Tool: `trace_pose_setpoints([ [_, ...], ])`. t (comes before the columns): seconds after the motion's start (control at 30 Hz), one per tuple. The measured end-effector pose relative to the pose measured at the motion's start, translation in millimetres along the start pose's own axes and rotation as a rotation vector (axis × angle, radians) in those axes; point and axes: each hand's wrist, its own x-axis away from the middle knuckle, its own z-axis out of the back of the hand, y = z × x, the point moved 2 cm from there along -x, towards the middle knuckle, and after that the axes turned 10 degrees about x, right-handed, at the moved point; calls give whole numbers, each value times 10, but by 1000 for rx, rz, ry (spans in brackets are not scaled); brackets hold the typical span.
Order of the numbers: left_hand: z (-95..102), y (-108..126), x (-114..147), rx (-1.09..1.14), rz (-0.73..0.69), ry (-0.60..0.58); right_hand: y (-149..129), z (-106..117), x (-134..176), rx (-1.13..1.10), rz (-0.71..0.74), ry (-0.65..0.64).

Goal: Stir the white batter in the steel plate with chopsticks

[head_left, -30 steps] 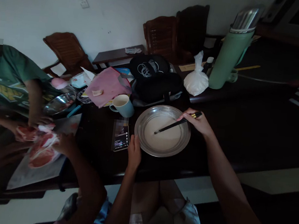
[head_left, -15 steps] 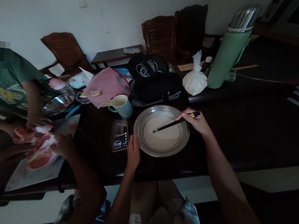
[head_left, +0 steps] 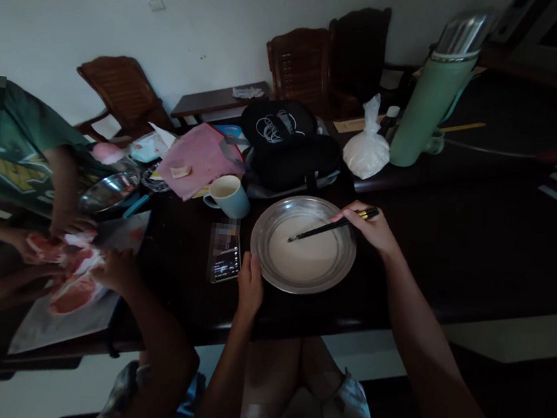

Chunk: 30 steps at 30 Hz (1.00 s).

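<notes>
A wide metal bowl (head_left: 258,260) of milky, pale liquid (head_left: 298,258) sits on the dark table. My left hand (head_left: 251,286) grips its left rim, the fingers together against the outside. In my right hand (head_left: 371,228), over the right rim, is a pair of black chopsticks (head_left: 319,230) with gold bands. They slant down to the left, and their whitish tips are at the liquid. Beside my left hand lies a phone (head_left: 226,257) with its screen lit. A pale blue mug (head_left: 232,198) stands behind the phone.
On the left, other people's hands (head_left: 118,270) handle raw meat (head_left: 76,286) on a board (head_left: 43,333), near another metal bowl (head_left: 104,194). Behind my bowl are a black bag (head_left: 289,160), a tied bag of white powder (head_left: 366,155) and a tall green flask (head_left: 428,108).
The view has shifted slightly, moving most things a little to the right in the picture. The chopstick tips have risen slightly within the bowl. My left hand keeps its place at the rim.
</notes>
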Motion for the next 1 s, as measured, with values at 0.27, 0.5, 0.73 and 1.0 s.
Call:
trace_pose_setpoints([
  [0.27,-6,28,-7,7,1,14,42,112,24,-75,-104,83],
  [0.5,-4,5,-4,13,13,7,-35,37,-1,-3,-13,33],
  [0.73,-8,23,3,18,12,8,18,125,25,-92,-101,74],
  [1.0,-10,31,1,11,11,9,12,64,-8,-33,-46,89],
])
